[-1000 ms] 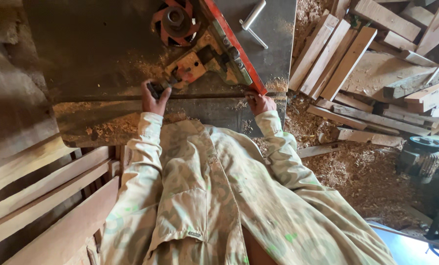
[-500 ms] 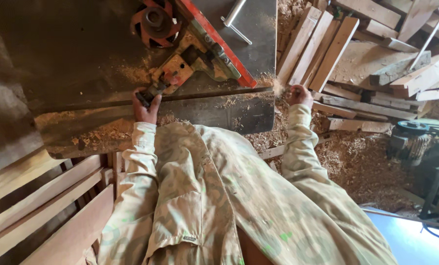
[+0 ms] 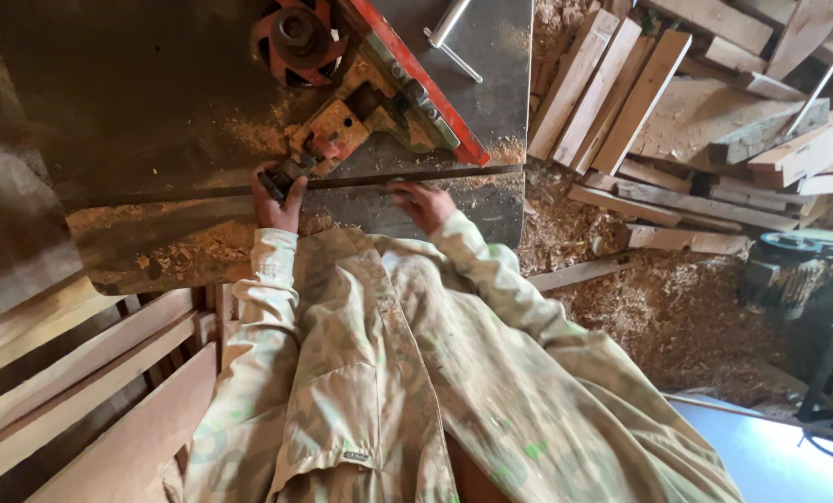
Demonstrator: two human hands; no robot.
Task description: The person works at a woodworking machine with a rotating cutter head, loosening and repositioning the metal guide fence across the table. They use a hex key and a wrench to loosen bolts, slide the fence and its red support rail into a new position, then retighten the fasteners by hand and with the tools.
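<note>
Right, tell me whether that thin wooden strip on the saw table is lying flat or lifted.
Lying flat. The thin wooden strip runs along the metal saw table, with the left hand and right hand on it.

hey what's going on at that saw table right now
A person in a pale patterned work shirt leans over a dusty metal machine table. Their left hand is at the small orange fitting beside the red fence rail, and their right hand rests on a thin dark strip lying across the table. Sawdust covers the floor, with wooden planks stacked to the right.
</note>
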